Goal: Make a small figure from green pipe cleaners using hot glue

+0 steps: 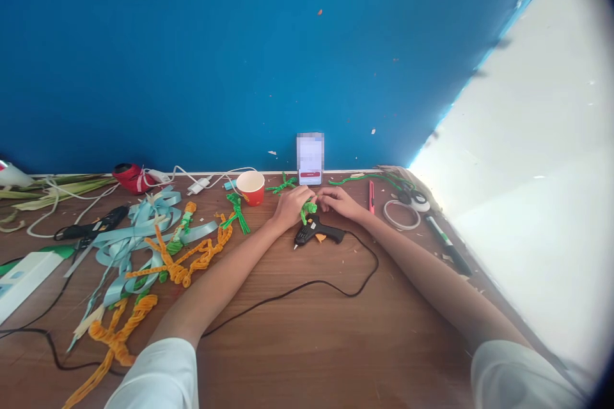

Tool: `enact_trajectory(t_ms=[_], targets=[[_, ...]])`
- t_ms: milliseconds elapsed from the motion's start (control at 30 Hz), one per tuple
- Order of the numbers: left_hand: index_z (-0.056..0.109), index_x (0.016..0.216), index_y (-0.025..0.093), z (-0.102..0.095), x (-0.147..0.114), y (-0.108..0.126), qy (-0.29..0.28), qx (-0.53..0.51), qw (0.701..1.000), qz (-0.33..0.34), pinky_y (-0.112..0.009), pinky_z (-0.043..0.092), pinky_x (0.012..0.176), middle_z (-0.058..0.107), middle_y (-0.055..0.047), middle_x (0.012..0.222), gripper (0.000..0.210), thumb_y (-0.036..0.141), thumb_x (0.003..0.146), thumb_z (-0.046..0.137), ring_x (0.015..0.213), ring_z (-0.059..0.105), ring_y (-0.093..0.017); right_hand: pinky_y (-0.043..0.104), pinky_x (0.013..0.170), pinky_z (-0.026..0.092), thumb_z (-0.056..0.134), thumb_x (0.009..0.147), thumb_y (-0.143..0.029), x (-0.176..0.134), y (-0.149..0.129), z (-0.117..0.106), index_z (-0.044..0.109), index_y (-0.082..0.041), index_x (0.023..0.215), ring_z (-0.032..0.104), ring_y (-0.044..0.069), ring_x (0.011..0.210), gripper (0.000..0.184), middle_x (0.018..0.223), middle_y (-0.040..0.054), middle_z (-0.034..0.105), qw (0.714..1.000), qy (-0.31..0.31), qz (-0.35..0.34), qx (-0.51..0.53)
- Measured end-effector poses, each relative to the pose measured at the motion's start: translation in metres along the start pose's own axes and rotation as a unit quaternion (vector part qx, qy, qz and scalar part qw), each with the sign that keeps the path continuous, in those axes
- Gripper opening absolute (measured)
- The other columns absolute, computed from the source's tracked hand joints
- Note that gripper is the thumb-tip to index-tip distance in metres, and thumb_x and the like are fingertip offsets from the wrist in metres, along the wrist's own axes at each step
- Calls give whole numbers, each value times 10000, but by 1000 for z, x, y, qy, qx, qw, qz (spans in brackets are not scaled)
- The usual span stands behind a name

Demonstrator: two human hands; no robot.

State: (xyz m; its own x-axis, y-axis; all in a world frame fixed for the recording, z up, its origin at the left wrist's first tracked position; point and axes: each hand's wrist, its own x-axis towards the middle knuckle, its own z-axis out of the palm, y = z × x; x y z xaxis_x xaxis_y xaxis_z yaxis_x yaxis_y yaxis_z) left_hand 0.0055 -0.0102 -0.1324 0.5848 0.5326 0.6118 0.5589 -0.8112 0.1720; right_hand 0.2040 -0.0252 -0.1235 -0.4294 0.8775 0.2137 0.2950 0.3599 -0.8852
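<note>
My left hand is closed around a small twisted green pipe-cleaner piece, whose coiled end hangs out below the fingers. My right hand meets it at the fingertips, its fingers pinched together; what they grip is too small to make out. Just below both hands a black hot glue gun lies on its side, nozzle to the lower left, its cord curving across the table. Behind my left hand rests a green pipe-cleaner figure, and another green bundle is left of it.
A red paper cup and an upright phone stand near the blue wall. Orange pipe-cleaner figures and light blue ribbon clutter the left, beside a power strip. Rightward lie a pink cutter, a white ring and a marker.
</note>
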Motion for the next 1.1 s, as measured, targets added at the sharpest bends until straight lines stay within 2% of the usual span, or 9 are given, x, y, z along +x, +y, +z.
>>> enact_trajectory(t_ms=[200, 433, 633, 867, 1100], targets=[[645, 851, 180, -1, 2, 4, 8, 26, 999, 36, -269, 376, 668, 609, -30, 802, 337, 320, 1002, 377, 784, 549, -137, 277, 636, 407, 487, 901, -516, 0, -4, -4, 586, -185, 657, 499, 134, 604, 423, 611, 12, 588, 996, -12, 36, 76], [657, 874, 189, -1, 1, 4, 30, 101, 993, 59, -301, 343, 650, 615, -36, 780, 327, 323, 1002, 387, 772, 527, -159, 256, 615, 356, 550, 878, -456, 0, -3, -7, 584, -178, 751, 484, 120, 609, 307, 625, -9, 575, 991, -29, 61, 116], [649, 883, 187, -1, 1, 6, 23, 125, 989, 76, -316, 342, 662, 613, -43, 778, 326, 301, 1006, 369, 771, 524, -170, 264, 675, 360, 560, 879, -470, -3, -6, -10, 583, -180, 739, 491, 129, 669, 323, 685, -1, 593, 990, -56, 48, 121], [655, 881, 188, -2, 3, 8, 15, 116, 990, 73, -321, 337, 654, 610, -42, 770, 336, 315, 1006, 370, 763, 528, -170, 272, 693, 363, 606, 849, -498, -5, -2, -11, 591, -184, 780, 474, 135, 670, 321, 674, -16, 553, 990, -42, 37, 133], [663, 1005, 189, -3, 4, 9, 11, 116, 991, 73, -323, 336, 659, 636, -47, 824, 288, 290, 999, 393, 778, 539, -172, 272, 682, 369, 634, 826, -462, -4, 3, -13, 596, -184, 814, 470, 130, 653, 280, 665, -23, 530, 990, -21, 33, 138]])
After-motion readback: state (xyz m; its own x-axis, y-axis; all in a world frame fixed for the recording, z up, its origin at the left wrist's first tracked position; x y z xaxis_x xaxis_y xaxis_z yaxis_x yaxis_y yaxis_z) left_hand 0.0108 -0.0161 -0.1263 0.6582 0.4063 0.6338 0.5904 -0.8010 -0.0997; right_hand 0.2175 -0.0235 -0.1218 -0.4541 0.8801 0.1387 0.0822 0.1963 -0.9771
